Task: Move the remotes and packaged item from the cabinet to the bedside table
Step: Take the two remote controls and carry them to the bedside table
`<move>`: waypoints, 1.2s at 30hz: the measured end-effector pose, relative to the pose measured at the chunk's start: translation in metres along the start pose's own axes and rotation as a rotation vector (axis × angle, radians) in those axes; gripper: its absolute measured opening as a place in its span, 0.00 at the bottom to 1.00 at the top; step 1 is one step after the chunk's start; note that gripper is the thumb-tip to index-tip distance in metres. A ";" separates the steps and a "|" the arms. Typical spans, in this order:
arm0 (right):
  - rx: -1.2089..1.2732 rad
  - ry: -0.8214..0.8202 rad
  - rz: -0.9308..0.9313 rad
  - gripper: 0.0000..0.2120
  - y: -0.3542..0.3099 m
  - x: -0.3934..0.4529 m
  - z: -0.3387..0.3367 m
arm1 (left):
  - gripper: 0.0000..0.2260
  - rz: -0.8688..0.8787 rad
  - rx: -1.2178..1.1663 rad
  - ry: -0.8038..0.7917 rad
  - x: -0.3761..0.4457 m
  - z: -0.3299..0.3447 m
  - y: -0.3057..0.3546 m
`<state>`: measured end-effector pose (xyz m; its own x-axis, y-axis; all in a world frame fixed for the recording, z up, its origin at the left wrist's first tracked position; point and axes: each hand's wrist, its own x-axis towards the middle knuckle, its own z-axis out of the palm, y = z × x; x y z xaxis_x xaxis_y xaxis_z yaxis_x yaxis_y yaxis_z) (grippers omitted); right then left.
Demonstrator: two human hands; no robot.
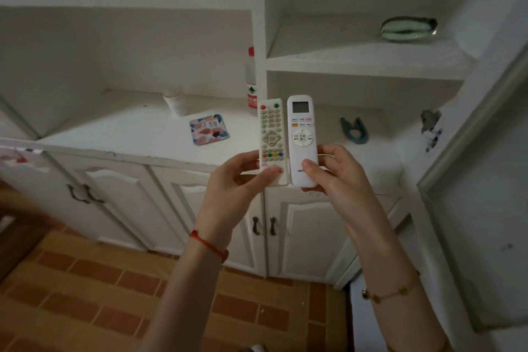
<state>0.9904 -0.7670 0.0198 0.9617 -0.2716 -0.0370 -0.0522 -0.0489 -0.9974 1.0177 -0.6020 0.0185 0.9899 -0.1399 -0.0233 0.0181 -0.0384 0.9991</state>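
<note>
Currently I note the white cabinet: upper shelf holds a green pouch; counter holds the packaged item. My left hand grips the TV remote, right hand grips the AC remote, held side by side above the counter edge.

A big white cabinet with open shelves and closed doors with dark handles stands on a floor of orange-brown tiles, and the light is dim.
</note>
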 end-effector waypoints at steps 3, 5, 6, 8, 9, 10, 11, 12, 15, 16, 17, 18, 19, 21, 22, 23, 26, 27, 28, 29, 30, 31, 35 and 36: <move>-0.014 -0.040 0.021 0.14 0.007 -0.009 0.014 | 0.15 -0.043 -0.013 0.026 -0.013 -0.014 -0.010; -0.022 -0.074 0.024 0.14 0.012 -0.014 0.023 | 0.15 -0.065 -0.026 0.039 -0.021 -0.024 -0.015; -0.021 -0.094 0.029 0.13 0.014 -0.016 0.027 | 0.16 -0.074 -0.034 0.050 -0.025 -0.029 -0.017; -0.019 -0.130 0.035 0.12 0.018 -0.018 0.035 | 0.16 -0.090 -0.060 0.076 -0.033 -0.038 -0.020; -0.015 -0.149 0.037 0.12 0.020 -0.019 0.039 | 0.16 -0.095 -0.074 0.088 -0.037 -0.042 -0.022; -0.008 -0.170 0.042 0.12 0.021 -0.020 0.043 | 0.17 -0.101 -0.088 0.101 -0.041 -0.046 -0.023; -0.002 -0.196 0.049 0.12 0.022 -0.020 0.047 | 0.17 -0.108 -0.100 0.118 -0.046 -0.049 -0.025; -0.001 -0.223 0.055 0.13 0.024 -0.021 0.052 | 0.17 -0.117 -0.108 0.138 -0.050 -0.053 -0.026; -0.002 -0.302 0.073 0.14 0.029 -0.022 0.067 | 0.18 -0.136 -0.102 0.209 -0.063 -0.066 -0.032; -0.001 -0.329 0.081 0.13 0.031 -0.022 0.072 | 0.18 -0.144 -0.099 0.236 -0.068 -0.070 -0.034; -0.002 -0.357 0.086 0.13 0.033 -0.023 0.078 | 0.17 -0.153 -0.106 0.266 -0.073 -0.075 -0.036; -0.007 -0.388 0.089 0.13 0.035 -0.023 0.084 | 0.18 -0.163 -0.122 0.300 -0.079 -0.079 -0.038; -0.011 -0.420 0.092 0.12 0.036 -0.024 0.092 | 0.18 -0.172 -0.140 0.334 -0.084 -0.084 -0.040; -0.023 -0.488 0.099 0.12 0.039 -0.026 0.108 | 0.18 -0.188 -0.164 0.400 -0.095 -0.095 -0.044; -0.032 -0.524 0.101 0.12 0.040 -0.027 0.116 | 0.18 -0.194 -0.170 0.429 -0.101 -0.100 -0.046; -0.040 -0.559 0.104 0.13 0.042 -0.029 0.125 | 0.18 -0.200 -0.177 0.459 -0.107 -0.107 -0.048; -0.056 -0.656 0.125 0.13 0.045 -0.036 0.154 | 0.19 -0.213 -0.206 0.560 -0.125 -0.126 -0.054; -0.059 -0.686 0.130 0.13 0.046 -0.038 0.165 | 0.20 -0.218 -0.205 0.593 -0.130 -0.133 -0.055; -0.064 -0.717 0.130 0.13 0.047 -0.040 0.177 | 0.20 -0.222 -0.205 0.627 -0.134 -0.141 -0.056; -0.073 -0.749 0.127 0.13 0.048 -0.042 0.189 | 0.19 -0.224 -0.209 0.662 -0.139 -0.148 -0.058; -0.083 -0.783 0.122 0.12 0.049 -0.045 0.202 | 0.19 -0.226 -0.218 0.697 -0.143 -0.156 -0.059; -0.091 -0.814 0.119 0.12 0.050 -0.047 0.215 | 0.19 -0.229 -0.222 0.732 -0.147 -0.165 -0.061; -0.109 -0.938 0.118 0.14 0.051 -0.058 0.276 | 0.19 -0.244 -0.208 0.865 -0.164 -0.208 -0.067; -0.112 -0.967 0.116 0.14 0.050 -0.061 0.293 | 0.19 -0.248 -0.210 0.893 -0.168 -0.222 -0.068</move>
<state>1.0076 -0.4707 -0.0459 0.7522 0.6218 -0.2182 -0.1373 -0.1760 -0.9748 0.8809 -0.3566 -0.0373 0.6943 0.6602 -0.2865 0.1810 0.2251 0.9574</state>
